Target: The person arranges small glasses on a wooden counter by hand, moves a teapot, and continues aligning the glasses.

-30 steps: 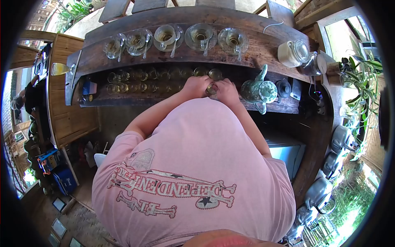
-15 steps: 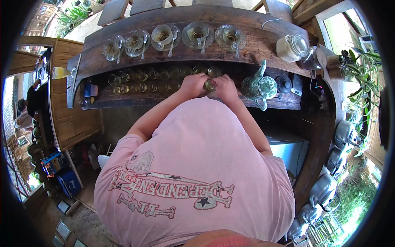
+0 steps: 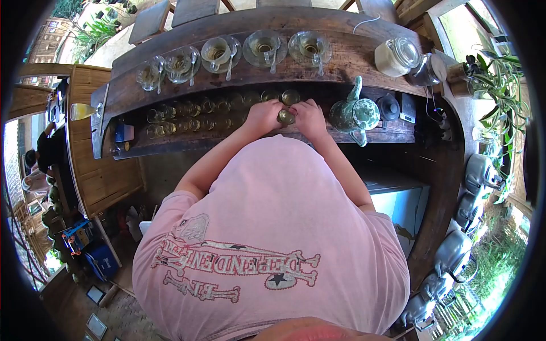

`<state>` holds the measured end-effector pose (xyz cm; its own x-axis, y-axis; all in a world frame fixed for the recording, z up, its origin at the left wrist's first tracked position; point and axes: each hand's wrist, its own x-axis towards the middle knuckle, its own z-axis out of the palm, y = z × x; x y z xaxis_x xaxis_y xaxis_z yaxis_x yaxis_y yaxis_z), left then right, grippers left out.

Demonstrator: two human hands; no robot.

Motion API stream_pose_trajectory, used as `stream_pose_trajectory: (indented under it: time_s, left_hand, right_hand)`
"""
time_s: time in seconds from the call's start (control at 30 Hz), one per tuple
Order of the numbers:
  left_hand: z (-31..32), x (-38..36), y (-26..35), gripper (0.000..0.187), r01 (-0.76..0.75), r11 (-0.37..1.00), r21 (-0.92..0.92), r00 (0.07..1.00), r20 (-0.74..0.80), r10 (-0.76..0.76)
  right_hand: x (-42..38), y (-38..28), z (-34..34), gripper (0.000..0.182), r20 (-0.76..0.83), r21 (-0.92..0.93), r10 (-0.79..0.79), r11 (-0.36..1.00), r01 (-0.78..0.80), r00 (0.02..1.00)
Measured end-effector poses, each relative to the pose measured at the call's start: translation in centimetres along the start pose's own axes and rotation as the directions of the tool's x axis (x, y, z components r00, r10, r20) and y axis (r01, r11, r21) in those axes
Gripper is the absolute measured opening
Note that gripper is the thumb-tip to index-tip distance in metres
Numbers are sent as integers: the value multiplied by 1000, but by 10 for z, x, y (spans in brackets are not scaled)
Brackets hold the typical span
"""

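A small glass (image 3: 286,117) with yellowish liquid stands between my hands on the lower wooden shelf. My left hand (image 3: 263,117) is closed at its left side, and my right hand (image 3: 310,119) curls round it from the right; some fingertips are hidden. Just beyond them sits another small glass (image 3: 290,97). Two rows of similar small glasses (image 3: 193,124) run off to the left. To the right of my right hand is a green-and-white speckled pot (image 3: 364,114) with a spout and handle.
Above, the curved wooden counter (image 3: 352,51) bears several glass cups on saucers (image 3: 264,48) with spoons. A lidded jar (image 3: 396,57) and a darker jar (image 3: 430,70) stand at its right. Metal kettles (image 3: 454,250) line the right side. A person (image 3: 42,149) is at far left.
My view has shifted and tilted slightly, so the counter sits a little differently. Both hands stay at the small glass, with hardly any movement.
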<state>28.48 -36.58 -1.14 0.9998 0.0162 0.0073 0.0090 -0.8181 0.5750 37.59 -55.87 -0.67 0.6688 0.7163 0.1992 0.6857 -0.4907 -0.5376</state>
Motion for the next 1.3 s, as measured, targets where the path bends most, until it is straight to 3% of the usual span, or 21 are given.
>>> stream_pose_trajectory:
  time_s: [0.13, 0.23, 0.3, 0.4, 0.5, 0.6, 0.73, 0.8, 0.9, 1.07, 1.3]
  left_hand:
    - [1, 0, -3, 38, -9, 1000, 11, 999, 31, 9]
    - [0, 1, 0, 38, -5, 1000, 11, 999, 37, 4]
    - [-4, 1, 4, 38, 7, 1000, 12, 999, 43, -7]
    - [-6, 1, 5, 37, 10, 1000, -7, 999, 34, -10]
    - [-3, 2, 1, 38, -11, 1000, 2, 1000, 19, 11]
    - [-8, 1, 6, 39, 25, 1000, 16, 998, 65, -26]
    - [-1, 2, -3, 39, -26, 1000, 9, 999, 27, 26]
    - [0, 2, -2, 38, -32, 999, 6, 999, 14, 32]
    - [-3, 2, 1, 38, 38, 999, 18, 998, 59, -39]
    - [0, 0, -4, 38, -35, 999, -14, 999, 10, 35]
    - [-5, 0, 0, 42, -6, 1000, -12, 1000, 17, 6]
  right_hand:
    - [-2, 2, 6, 9, 69, 56, -78, 996, 74, 995]
    - [-2, 0, 3, 9, 82, -57, -29, 998, 34, 996]
    - [1, 2, 4, 9, -11, 27, -37, 999, 37, 999]
    - [-5, 6, 16, 9, 39, 104, -75, 992, 71, 996]
    - [-1, 2, 5, 10, 81, -49, 11, 999, -8, 997]
    - [1, 4, 8, 10, 31, -9, -70, 997, 71, 997]
    - [-2, 4, 11, 9, 52, 34, -72, 997, 71, 996]
    - [-1, 3, 3, 10, 33, -29, 12, 1000, -11, 999]
    - [-1, 5, 8, 11, 35, 31, -66, 997, 65, 997]
    - [0, 5, 5, 9, 48, 23, -36, 999, 35, 998]
    - [-3, 5, 7, 8, 97, -6, -60, 998, 60, 994]
